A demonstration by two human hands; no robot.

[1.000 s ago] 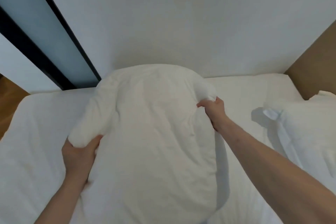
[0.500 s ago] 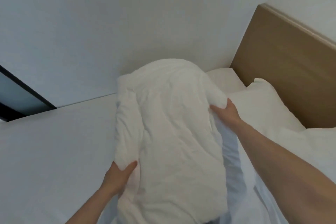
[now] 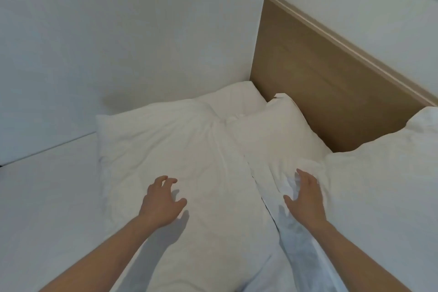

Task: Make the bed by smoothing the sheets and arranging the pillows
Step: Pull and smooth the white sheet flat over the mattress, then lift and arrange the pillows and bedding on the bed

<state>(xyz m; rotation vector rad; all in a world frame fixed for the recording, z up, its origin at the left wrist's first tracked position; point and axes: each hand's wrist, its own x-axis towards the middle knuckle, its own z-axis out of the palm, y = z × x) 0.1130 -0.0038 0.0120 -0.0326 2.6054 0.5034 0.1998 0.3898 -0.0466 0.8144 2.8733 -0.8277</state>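
A large white pillow [image 3: 180, 154] lies flat on the bed, its far edge near the wall. To its right a second white pillow [image 3: 275, 135] leans against the wooden headboard [image 3: 320, 78], and a third pillow [image 3: 384, 173] sits further right. My left hand [image 3: 161, 201] hovers over the large pillow with curled fingers apart, holding nothing. Fingers spread, my right hand [image 3: 305, 197] rests at the fold between the pillows. The white sheet [image 3: 47, 197] covers the mattress on the left.
A white wall [image 3: 118, 31] runs along the far side of the bed and meets the headboard at the corner. A dark strip shows at the far left edge [image 3: 2, 165].
Both hands have let go of the large pillow, which now lies flat on the bed beside the headboard pillows. The view has swung right toward the headboard.
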